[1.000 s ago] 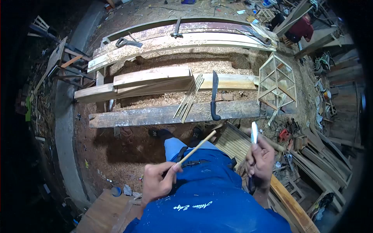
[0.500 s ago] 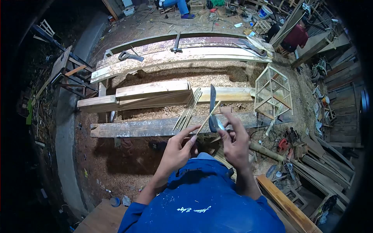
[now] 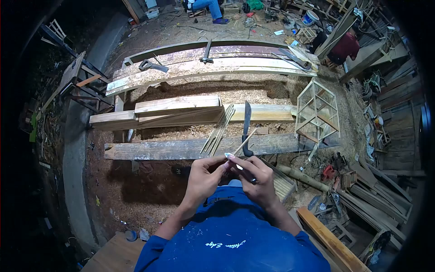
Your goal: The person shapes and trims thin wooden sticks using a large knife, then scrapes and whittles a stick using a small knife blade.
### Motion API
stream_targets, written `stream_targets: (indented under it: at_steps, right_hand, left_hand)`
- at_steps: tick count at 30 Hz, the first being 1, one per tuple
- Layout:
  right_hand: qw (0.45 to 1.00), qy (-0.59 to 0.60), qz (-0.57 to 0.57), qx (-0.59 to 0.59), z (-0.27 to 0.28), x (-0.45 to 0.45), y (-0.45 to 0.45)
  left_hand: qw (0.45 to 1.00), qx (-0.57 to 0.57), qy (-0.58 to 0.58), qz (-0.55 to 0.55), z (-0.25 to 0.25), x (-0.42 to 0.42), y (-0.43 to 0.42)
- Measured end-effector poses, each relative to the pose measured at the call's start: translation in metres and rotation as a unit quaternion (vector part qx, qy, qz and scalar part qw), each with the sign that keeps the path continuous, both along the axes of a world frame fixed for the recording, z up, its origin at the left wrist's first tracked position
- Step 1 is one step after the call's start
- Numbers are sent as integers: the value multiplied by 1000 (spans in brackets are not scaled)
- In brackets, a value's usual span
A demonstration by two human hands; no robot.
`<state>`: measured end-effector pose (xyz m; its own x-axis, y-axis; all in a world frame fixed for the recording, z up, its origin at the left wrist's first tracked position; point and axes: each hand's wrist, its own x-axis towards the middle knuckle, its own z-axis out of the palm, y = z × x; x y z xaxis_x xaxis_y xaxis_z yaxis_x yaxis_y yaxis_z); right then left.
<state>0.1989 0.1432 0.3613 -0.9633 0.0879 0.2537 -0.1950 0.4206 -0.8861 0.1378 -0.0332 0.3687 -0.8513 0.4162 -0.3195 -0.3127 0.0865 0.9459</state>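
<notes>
My left hand (image 3: 202, 181) is closed on a thin wooden stick (image 3: 245, 142) that points up and to the right. My right hand (image 3: 259, 181) is wrapped round a small knife (image 3: 239, 163), its blade partly hidden by the fingers. Both hands meet at the stick's lower end. Just beyond them a machete (image 3: 247, 127) lies with its dark handle on the near plank (image 3: 158, 150). A bundle of thin sticks (image 3: 219, 129) rests to its left, across the planks. A cage-like wooden frame (image 3: 317, 113) stands at the right.
On the far bench (image 3: 181, 69) are a hammer (image 3: 206, 52), a handsaw (image 3: 153, 66) and other tools. One person (image 3: 208, 8) sits at the top, another (image 3: 346, 47) at the upper right. Timber (image 3: 369, 199) lies stacked at the right; an orange-brown beam (image 3: 333, 238) is beside me.
My right hand has moved in from the right with the knife and now meets my left hand. The stick has been raised towards the planks. The camera view has tilted upward.
</notes>
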Motion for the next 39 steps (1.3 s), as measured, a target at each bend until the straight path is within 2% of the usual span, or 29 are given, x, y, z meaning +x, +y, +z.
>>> stream_targets:
  at_steps: [4,12,14,15,17,18,20,21,23,25,26,28,30,33,34,39]
  right_hand:
    - [1000,2,-4,-6,1,5,0]
    - [1000,22,-18,-6,4,-3,7]
    - [991,80,-93,50,-11,-3,16]
    - [991,80,-93,50,-10,-6,27]
    - [986,39,-160,-25,-6,-17,53]
    - [986,34,-162,-26,-3,-13,50]
    - [992,33,-89,-77,8,-13,43]
    - [994,73,-67,-53,7,-13,36]
    - [998,54,-35,9,13,-7,23]
    - [998,59,-15,-11,5,-3,9]
    - [997,74,-14,-10,-2,-3,6]
    - [996,87,-12,-12,-8,-4,0]
    - [991,131,-18,1,-8,-7,-2]
    - [993,108,-45,35,3,-1,-5]
    - [990,133,-42,29,-4,-1,-5]
    - [990,132,-25,50,-8,5,-10]
  left_hand:
    - [999,21,18,36,1,8,3]
    - [994,-13,77,79,13,16,6]
    - [993,-46,85,67,19,20,1]
    - [991,-79,94,52,20,21,-2]
    - [993,-70,70,62,19,22,-7]
    - [995,-64,42,66,18,26,-10]
    - [994,-71,53,68,19,22,-7]
    - [992,-76,66,72,20,19,-5]
    - [991,-71,84,71,21,17,-5]
    - [993,-37,86,70,16,15,-8]
    - [993,-39,86,76,18,14,-10]
    - [998,-20,11,62,24,15,-11]
    - [998,3,3,70,23,17,-10]
    - [997,27,-22,69,28,16,-9]
    - [997,26,-38,62,31,16,-10]
    - [997,31,-26,67,31,19,-13]
